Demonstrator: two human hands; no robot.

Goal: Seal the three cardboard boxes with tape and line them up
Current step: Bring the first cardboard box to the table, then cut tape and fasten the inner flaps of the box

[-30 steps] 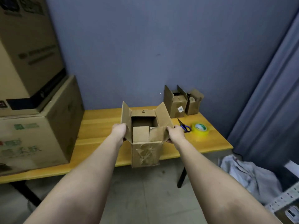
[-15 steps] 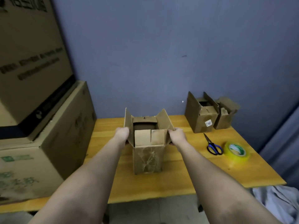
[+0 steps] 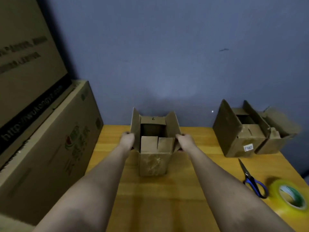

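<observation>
A blue wall backs my wooden table (image 3: pixel 184 190), with big cartons (image 3: pixel 50 139) crowding its left edge. My left hand (image 3: pixel 127 141) grips the left side of the open box (image 3: pixel 154 148), fingers curled round it; the box stands mid-table with its flaps up and crinkled old tape on its front. My right hand (image 3: pixel 184 141) grips its right side likewise. Bare tabletop lies beyond, then two more open boxes (image 3: pixel 242 136) touching by the wall, scissors (image 3: pixel 252 180) and yellow tape roll (image 3: pixel 291 196) nearer me.
</observation>
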